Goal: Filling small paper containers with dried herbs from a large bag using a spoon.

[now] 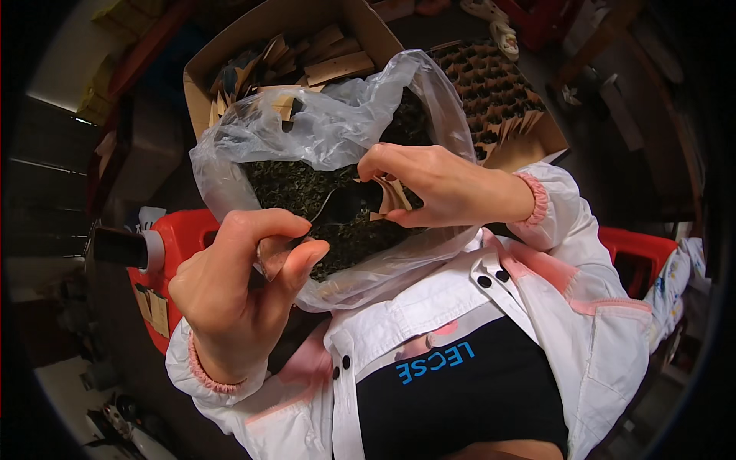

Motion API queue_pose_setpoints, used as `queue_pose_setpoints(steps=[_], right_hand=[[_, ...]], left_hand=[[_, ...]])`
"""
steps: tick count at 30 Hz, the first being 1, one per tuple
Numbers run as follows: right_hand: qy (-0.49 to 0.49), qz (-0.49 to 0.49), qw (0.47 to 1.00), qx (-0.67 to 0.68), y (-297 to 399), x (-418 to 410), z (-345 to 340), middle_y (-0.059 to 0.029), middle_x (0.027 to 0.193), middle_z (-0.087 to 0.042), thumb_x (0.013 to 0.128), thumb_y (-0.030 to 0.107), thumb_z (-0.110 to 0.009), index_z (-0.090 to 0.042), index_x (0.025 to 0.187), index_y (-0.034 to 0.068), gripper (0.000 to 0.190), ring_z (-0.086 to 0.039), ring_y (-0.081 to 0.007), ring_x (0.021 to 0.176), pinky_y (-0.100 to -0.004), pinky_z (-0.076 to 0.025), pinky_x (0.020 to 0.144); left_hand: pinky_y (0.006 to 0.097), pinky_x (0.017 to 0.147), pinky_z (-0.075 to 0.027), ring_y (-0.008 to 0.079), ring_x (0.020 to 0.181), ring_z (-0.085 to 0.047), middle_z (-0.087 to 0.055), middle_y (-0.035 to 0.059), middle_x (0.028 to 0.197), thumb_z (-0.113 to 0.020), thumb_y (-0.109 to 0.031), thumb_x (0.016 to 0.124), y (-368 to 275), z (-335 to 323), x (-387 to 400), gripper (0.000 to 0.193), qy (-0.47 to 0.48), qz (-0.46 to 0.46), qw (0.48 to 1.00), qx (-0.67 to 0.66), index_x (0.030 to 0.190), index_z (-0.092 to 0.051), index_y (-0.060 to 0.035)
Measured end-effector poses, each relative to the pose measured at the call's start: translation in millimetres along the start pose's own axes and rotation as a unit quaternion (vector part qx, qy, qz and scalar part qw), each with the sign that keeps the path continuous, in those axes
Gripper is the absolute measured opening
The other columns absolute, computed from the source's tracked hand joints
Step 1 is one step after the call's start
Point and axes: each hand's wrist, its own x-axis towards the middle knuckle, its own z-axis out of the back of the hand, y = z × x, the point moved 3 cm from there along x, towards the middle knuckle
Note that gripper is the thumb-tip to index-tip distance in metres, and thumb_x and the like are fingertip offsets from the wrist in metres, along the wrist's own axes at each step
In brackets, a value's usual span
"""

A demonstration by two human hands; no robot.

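Note:
My left hand [244,287] has its thumb and forefinger pinched around what looks like the handle of a dark scoop. The scoop's rounded dark bowl [348,204], edged by a thin bright line, lies over dark dried leaves [293,187]. These leaves fill a clear plastic bag [322,126] with its mouth spread wide. My right hand [437,184] holds a small brown paper packet [394,194] between thumb and fingers, above the leaves and beside the bowl. Its folds face the scoop. My fingers hide part of the packet, and most of the scoop's handle is covered.
Behind the bag, a cardboard box [198,72] holds loose brown paper packets [339,66]. Right of it, another carton [523,155] contains upright packets [489,86] in rows, with dark matter in their tops. Red plastic [181,230] stands at my left, near a black phone-like device [119,248].

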Motion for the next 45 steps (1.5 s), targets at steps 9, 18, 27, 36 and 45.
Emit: queue_pose_setpoints(steps=[9, 18, 27, 36, 45], right_hand=[[-0.035, -0.007, 0.999, 0.001, -7, -1, 7, -0.0109, 0.106, -0.061, 0.076, 0.003, -0.077, -0.052, 0.118, 0.004, 0.049, -0.066, -0.0267, 0.093, -0.0336, -0.054, 0.081], [-0.089, -0.019, 0.996, -0.019, -10, -12, 11, -0.0113, 0.117, -0.062, 0.074, -0.002, -0.076, -0.054, 0.129, 0.004, 0.059, -0.066, -0.0254, 0.102, -0.0318, -0.054, 0.090], [-0.123, -0.032, 0.992, -0.014, -11, -18, 24, -0.0104, 0.121, -0.062, 0.075, -0.003, -0.074, -0.056, 0.130, 0.003, 0.058, -0.065, -0.0248, 0.105, -0.0325, -0.054, 0.093], [-0.139, -0.041, 0.989, -0.007, -9, -18, 35, -0.0088, 0.122, -0.063, 0.075, -0.004, -0.075, -0.056, 0.131, 0.004, 0.060, -0.064, -0.0230, 0.110, -0.0326, -0.053, 0.094], [-0.122, -0.031, 0.992, -0.023, -11, -19, 30, -0.0096, 0.124, -0.061, 0.076, -0.004, -0.074, -0.055, 0.131, 0.004, 0.059, -0.064, -0.0238, 0.108, -0.0324, -0.054, 0.093]], left_hand=[[0.0238, 0.059, -0.049, 0.0147, 0.065, -0.065, -0.069, 0.0082, 0.079, -0.083, -0.014, 0.079, 9, 7, -8, 0.027, -0.105, 0.032, 0.994, -0.029, 0.092, -0.066, 0.0020], [0.0250, 0.057, -0.052, 0.0134, 0.064, -0.068, -0.068, 0.0089, 0.075, -0.075, -0.006, 0.086, 39, -47, -15, 0.013, 0.067, 0.081, 0.993, -0.049, 0.093, -0.066, -0.0003], [0.0233, 0.064, -0.057, 0.0110, 0.070, -0.072, -0.071, 0.0068, 0.074, -0.066, -0.002, 0.092, 61, -104, -17, 0.005, 0.071, 0.161, 0.948, -0.264, 0.092, -0.064, 0.0025], [0.0286, 0.075, -0.062, 0.0206, 0.083, -0.073, -0.069, 0.0143, 0.092, -0.059, 0.001, 0.097, 68, -88, -35, 0.008, 0.043, 0.272, 0.849, -0.451, 0.100, -0.062, 0.0081], [0.0245, 0.064, -0.059, 0.0188, 0.074, -0.072, -0.069, 0.0139, 0.088, -0.057, -0.005, 0.099, 68, -31, -65, 0.010, -0.104, 0.281, 0.885, -0.355, 0.100, -0.061, 0.0045]])
